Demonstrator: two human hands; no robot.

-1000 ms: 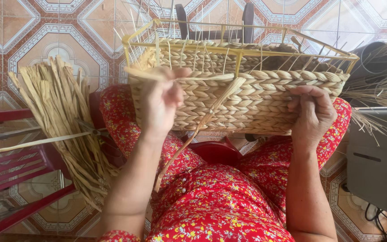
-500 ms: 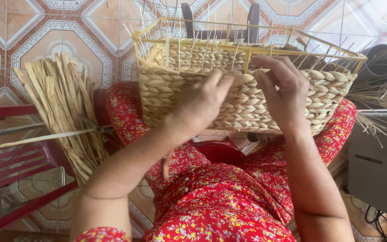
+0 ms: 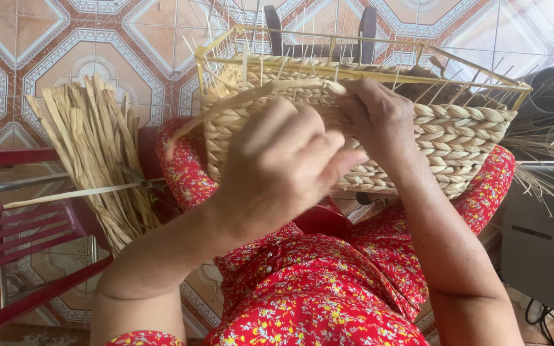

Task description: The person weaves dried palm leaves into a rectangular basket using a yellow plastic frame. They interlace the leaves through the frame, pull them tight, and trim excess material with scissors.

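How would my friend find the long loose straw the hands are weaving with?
Start at the big half-woven basket with the yellow wire frame, resting on the red flowered lap. Along its near top edge the right hand pinches one flat pale strand, in front of the left hand. Unlike the braided rows, it runs loose, slanting down to the left.

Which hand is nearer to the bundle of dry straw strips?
Left. The left hand is in front of the woven basket, nearer the bundle of dry straw strips; the right hand is farther away.

Bright even daylight, slight motion blur
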